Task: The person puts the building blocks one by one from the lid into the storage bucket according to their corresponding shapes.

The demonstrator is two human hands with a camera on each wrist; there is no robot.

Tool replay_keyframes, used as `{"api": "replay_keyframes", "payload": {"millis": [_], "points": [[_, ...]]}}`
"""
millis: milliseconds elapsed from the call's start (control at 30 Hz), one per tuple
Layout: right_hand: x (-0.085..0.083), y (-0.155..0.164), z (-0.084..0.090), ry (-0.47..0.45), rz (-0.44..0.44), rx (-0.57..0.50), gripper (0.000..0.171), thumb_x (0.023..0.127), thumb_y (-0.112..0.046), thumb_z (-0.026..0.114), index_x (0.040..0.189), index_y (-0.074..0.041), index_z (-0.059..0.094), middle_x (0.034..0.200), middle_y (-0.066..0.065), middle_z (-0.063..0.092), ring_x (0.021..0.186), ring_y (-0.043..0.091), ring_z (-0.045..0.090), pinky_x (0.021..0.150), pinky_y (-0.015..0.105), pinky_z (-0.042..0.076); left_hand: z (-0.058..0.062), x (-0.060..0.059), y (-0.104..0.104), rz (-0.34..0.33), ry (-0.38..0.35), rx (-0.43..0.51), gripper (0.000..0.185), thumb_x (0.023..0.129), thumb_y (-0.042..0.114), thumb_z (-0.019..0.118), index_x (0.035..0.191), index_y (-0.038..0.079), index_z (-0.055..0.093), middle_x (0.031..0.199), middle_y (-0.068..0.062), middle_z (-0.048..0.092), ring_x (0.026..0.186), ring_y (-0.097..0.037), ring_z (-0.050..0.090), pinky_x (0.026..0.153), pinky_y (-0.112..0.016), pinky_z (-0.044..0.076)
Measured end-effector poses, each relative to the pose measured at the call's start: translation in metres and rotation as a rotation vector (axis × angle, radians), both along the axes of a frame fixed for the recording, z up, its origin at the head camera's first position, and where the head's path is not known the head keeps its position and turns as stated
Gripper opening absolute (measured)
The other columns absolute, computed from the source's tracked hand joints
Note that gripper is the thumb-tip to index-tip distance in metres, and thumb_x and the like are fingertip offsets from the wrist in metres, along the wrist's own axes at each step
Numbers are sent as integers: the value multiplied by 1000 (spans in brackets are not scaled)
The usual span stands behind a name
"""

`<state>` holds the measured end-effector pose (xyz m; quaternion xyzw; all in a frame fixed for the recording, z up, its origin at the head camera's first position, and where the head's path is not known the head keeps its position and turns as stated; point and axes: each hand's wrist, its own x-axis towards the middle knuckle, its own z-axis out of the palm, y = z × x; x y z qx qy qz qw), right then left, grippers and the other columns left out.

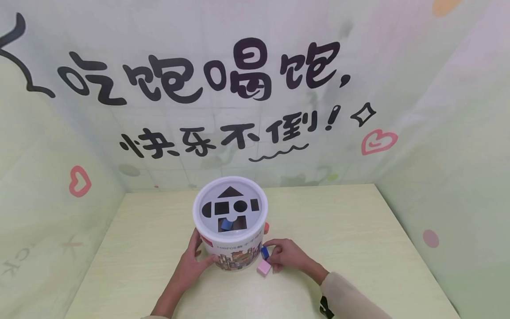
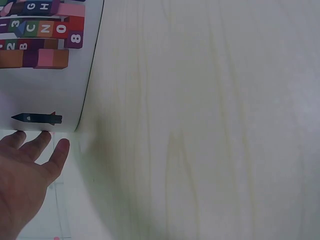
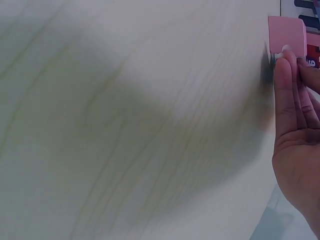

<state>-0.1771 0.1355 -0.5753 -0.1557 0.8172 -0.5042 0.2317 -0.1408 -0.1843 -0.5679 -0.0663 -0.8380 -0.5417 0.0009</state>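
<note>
Left hand [image 1: 189, 266] spreads fingers against shape-sorter bucket [image 1: 238, 258] | right hand [image 1: 290, 256] pinches blue block [image 1: 264, 253], pink block [image 1: 263, 268] just beside it

One tub [image 1: 237, 243], two hands [image 1: 290, 256], four blocks [image 1: 264, 268] visible, two heart drawings [image 1: 80, 180].

1. Lid [image 1: 209, 192]: plastic in appearance, smooth, faint sheen.
2. Bucket [image 1: 235, 259]: smooth printed wall, slight gloss; base material not determinable.
3. Desk [image 1: 342, 221]: wood-grain surface, smooth, low sheen.
4. Pink block [image 1: 263, 268], blue block [image 1: 265, 252]: smooth, matt faces.
5. Sleeve [image 1: 350, 294]: cloth, matt.
6. Backdrop [image 1: 223, 110]: printed sheet, faintly creased, mostly matt.
</note>
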Motion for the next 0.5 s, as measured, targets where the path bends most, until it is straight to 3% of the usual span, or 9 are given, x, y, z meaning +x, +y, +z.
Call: {"api": "replay_keyframes", "payload": {"millis": [300,500], "points": [[0,-1,-2,38,7,20,32,87,-4,69,119,0,63,67,1,68,54,15,64,49,28,56,1,1,0,-6,1,10,104,85,27,76,157,32,2,162,-14,17,141,-42,32,106,-60,40],[-1,-3,7,73,24,35,34,86,-6,69,119,2,62,67,1,68,55,15,64,51,28,56,1,1,0,-1,6,1,104,85,27,76,157,32,1,162,-15,17,141,-43,31,106,-60,40]]}}
